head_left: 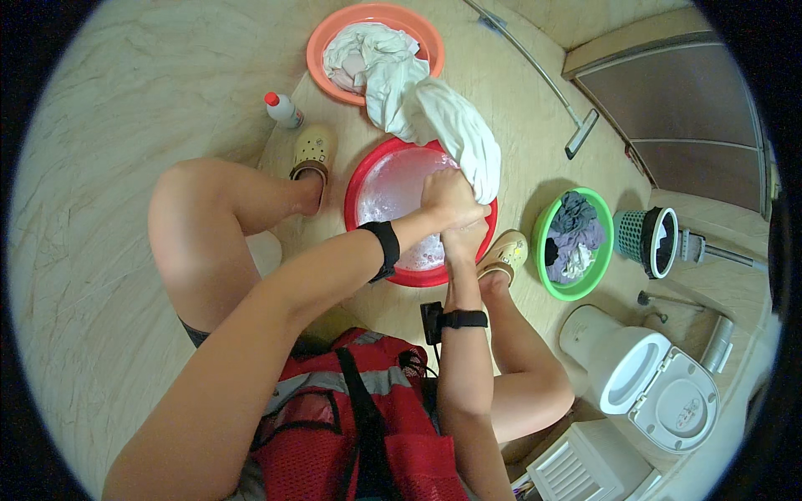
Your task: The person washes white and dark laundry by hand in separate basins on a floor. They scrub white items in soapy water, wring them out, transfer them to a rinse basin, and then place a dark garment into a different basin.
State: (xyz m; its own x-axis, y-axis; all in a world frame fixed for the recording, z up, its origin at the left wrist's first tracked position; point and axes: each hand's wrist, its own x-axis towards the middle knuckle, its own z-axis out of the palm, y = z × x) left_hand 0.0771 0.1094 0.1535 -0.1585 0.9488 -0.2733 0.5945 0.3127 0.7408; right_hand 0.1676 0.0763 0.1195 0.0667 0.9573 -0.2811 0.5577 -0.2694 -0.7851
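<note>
Over the red basin, my left hand and my right hand are closed close together on one end of a long white cloth. The cloth looks wet and partly twisted. From my hands it runs up and away, past the basin's far rim, to the orange basin. There it meets a heap of white laundry; where one piece ends and another begins, I cannot tell. Foamy water fills the red basin below my hands. My fingers hide the gripped end.
A white bottle with a red cap stands near my left clog. To the right are a green basin of dark and lilac clothes, a waste bin and a toilet. A squeegee lies at the far right.
</note>
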